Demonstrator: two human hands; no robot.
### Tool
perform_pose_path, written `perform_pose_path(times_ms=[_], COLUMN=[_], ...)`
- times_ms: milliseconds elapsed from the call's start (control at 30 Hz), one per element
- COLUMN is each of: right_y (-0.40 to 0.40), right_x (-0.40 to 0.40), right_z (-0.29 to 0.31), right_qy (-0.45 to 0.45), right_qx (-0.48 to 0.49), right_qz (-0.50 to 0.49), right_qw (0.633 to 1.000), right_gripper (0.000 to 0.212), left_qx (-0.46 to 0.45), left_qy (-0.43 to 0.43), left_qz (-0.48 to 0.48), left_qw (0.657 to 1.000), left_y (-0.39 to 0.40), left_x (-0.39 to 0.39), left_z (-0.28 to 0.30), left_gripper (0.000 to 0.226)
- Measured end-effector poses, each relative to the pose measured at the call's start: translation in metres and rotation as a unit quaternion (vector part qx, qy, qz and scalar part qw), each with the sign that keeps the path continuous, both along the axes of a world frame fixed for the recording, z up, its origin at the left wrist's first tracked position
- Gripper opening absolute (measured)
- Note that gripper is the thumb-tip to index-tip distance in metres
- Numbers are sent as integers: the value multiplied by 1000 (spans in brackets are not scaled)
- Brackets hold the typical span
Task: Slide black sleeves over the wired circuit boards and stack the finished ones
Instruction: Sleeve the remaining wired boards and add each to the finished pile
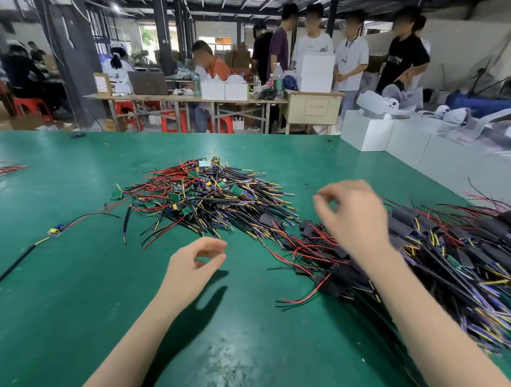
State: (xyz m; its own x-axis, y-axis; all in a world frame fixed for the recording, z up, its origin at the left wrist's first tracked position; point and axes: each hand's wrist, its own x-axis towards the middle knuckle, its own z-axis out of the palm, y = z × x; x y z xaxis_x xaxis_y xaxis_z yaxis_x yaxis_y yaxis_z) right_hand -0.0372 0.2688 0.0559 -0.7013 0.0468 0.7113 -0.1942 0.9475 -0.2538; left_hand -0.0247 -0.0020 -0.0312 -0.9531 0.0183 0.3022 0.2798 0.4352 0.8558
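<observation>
Both hands empty: left hand (195, 264) loosely curled, right hand (355, 216) raised, fingers bent.

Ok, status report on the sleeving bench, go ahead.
Both hands empty: left hand loosely curled, right hand over sleeved stack. Bare boards piled centre. One loose board far left. Nothing blocking.

Two hands (197, 264), two big wire heaps (206, 196), one stray wired board (56, 229).
</observation>
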Motion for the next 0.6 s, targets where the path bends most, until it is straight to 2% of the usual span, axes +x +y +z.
perform_pose_path(times_ms=[100,233,333,467,600], right_y=[-31,-52,-55,-52,-54], right_x=[-39,-79,-93,-101,-102], right_z=[-23,-55,-64,-59,-52], right_qy=[-179,-293,-325,-315,-302], right_qx=[80,144,128,96,134], right_qz=[36,94,98,104,68], right_qw=[980,941,932,938,941], right_gripper=[21,29,29,19,24], left_qx=[-21,-39,-53,-64,-69], left_qy=[2,12,20,16,21], left_qz=[32,69,93,108,108], left_qw=[999,997,994,992,992], left_y=[-4,-11,-15,-19,-20], left_x=[-3,-8,-12,-17,-20], left_z=[-3,-7,-10,-14,-18], left_gripper=[18,17,18,20,21])
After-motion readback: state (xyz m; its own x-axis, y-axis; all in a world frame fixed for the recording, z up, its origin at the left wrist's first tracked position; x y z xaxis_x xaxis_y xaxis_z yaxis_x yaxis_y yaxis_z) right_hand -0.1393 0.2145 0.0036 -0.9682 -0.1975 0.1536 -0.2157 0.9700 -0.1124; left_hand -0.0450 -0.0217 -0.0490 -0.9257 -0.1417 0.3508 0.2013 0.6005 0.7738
